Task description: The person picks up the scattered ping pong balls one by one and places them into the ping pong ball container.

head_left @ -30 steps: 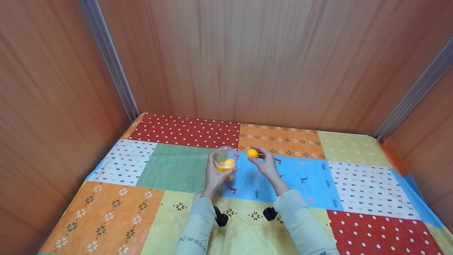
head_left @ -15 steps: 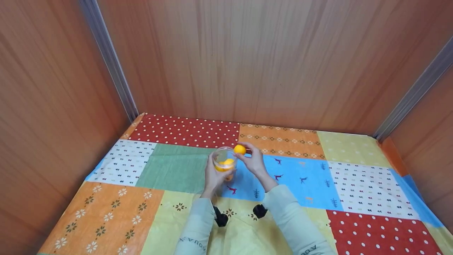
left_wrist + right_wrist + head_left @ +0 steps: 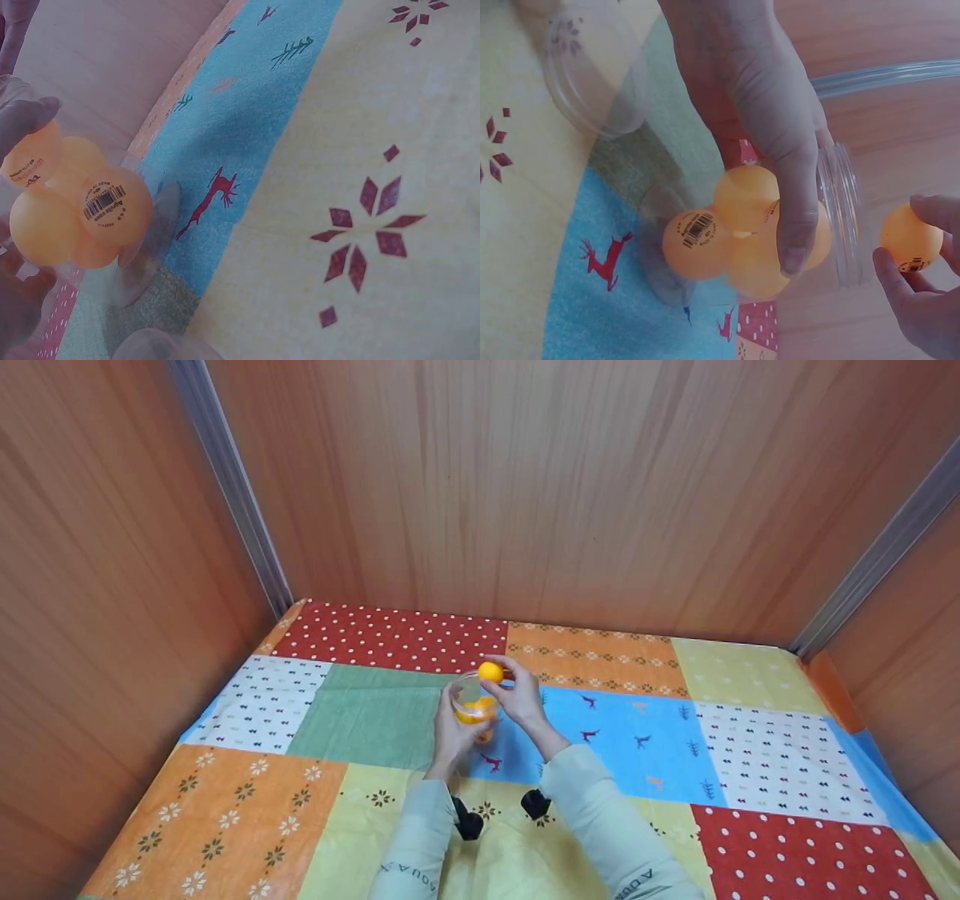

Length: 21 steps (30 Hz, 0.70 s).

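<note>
A clear plastic jar (image 3: 466, 688) with several orange ping-pong balls (image 3: 697, 244) in it is in my left hand (image 3: 451, 735). The left fingers and thumb wrap around its side, below the rim (image 3: 846, 217). My right hand (image 3: 523, 699) pinches one more orange ping-pong ball (image 3: 491, 672) between thumb and fingertips. In the head view this ball overlaps the far right of the jar's mouth; the right wrist view shows it just outside the rim, with a small gap. Printed lettering and a barcode show on a ball (image 3: 116, 206) inside the jar.
A clear round lid (image 3: 592, 75) lies on the patchwork tablecloth (image 3: 382, 712), near the left wrist. Wood-patterned panels (image 3: 555, 495) stand behind the table and at both sides, with metal posts (image 3: 236, 495) at the corners.
My right hand has moved left with the pinched ping-pong ball, from beside the jar to over its mouth. The left hand and the jar have stayed in place.
</note>
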Motion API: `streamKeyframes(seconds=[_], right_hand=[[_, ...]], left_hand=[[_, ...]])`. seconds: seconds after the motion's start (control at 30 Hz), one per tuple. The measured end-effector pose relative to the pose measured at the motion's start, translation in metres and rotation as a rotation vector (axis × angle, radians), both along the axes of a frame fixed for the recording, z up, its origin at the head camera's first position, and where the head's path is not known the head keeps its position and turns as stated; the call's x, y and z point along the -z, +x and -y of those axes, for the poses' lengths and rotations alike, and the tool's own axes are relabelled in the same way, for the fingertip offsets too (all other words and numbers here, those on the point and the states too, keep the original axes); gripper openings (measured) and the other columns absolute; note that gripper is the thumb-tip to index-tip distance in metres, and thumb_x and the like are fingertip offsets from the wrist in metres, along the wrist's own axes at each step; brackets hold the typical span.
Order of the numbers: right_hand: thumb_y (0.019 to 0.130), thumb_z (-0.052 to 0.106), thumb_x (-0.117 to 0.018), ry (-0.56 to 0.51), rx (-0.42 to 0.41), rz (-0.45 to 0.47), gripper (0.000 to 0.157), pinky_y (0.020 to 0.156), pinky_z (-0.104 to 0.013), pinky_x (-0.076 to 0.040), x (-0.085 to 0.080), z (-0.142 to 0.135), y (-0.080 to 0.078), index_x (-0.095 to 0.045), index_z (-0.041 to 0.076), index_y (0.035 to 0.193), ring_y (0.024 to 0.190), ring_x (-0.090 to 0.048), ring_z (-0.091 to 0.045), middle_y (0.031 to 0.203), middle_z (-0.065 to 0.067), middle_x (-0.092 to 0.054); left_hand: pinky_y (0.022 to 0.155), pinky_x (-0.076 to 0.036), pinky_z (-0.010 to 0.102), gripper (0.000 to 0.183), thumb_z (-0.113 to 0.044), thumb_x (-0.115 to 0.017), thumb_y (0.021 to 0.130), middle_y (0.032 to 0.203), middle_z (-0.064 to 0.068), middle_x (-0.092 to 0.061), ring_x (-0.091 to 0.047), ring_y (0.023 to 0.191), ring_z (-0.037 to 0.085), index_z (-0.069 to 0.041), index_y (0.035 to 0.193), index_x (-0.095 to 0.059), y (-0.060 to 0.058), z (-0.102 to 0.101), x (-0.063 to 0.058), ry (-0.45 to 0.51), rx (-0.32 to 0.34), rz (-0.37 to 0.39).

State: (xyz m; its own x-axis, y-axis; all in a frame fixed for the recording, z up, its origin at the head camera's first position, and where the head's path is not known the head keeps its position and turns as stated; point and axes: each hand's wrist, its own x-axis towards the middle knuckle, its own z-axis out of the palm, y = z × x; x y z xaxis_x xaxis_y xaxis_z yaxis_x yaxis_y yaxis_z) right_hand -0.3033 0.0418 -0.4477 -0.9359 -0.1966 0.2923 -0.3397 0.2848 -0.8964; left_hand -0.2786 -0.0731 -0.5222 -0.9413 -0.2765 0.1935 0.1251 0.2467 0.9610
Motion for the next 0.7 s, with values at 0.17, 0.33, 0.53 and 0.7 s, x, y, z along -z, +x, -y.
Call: streamKeyframes(seconds=[0.17, 0.33, 0.53, 0.7], right_hand=[[0.081, 0.004, -0.062, 0.000, -0.020, -0.036, 0.036, 0.080, -0.032, -0.047, 0.0007, 0.0036, -0.0014, -0.055, 0.006, 0.116, 0.096, -0.054, -0.027, 0.111, -0.012, -0.056], [0.082, 0.005, -0.061, -0.009, -0.016, -0.011, 0.038, 0.083, -0.033, -0.046, -0.0012, 0.0030, -0.0015, -0.053, 0.004, 0.119, 0.100, -0.053, -0.028, 0.113, -0.012, -0.054], [0.083, 0.011, -0.062, -0.017, 0.019, 0.011, 0.037, 0.085, -0.036, -0.045, -0.0030, 0.0000, -0.0014, -0.054, 0.007, 0.118, 0.103, -0.052, -0.030, 0.112, -0.011, -0.056], [0.083, 0.012, -0.062, -0.033, 0.022, 0.021, 0.035, 0.086, -0.040, -0.043, -0.0028, -0.0043, -0.0007, -0.054, 0.005, 0.116, 0.103, -0.052, -0.030, 0.112, -0.011, -0.056]], left_hand=[[0.096, -0.033, 0.042, 0.081, -0.013, -0.081, 0.061, 0.126, 0.013, -0.043, -0.040, 0.115, 0.032, -0.009, 0.128, -0.035, 0.0002, -0.0001, -0.0001, -0.003, 0.011, -0.035], [0.097, -0.032, 0.043, 0.082, -0.013, -0.081, 0.062, 0.127, 0.013, -0.042, -0.039, 0.115, 0.033, -0.009, 0.129, -0.035, 0.0006, -0.0017, -0.0012, 0.007, 0.026, -0.036], [0.098, -0.031, 0.041, 0.083, -0.015, -0.080, 0.062, 0.127, 0.006, -0.043, -0.042, 0.112, 0.023, -0.012, 0.131, -0.033, 0.0005, -0.0007, -0.0022, 0.025, 0.030, -0.003], [0.098, -0.031, 0.041, 0.082, -0.016, -0.080, 0.064, 0.126, 0.005, -0.043, -0.042, 0.111, 0.022, -0.013, 0.130, -0.032, 0.0018, 0.0010, -0.0026, 0.027, 0.025, 0.004]])
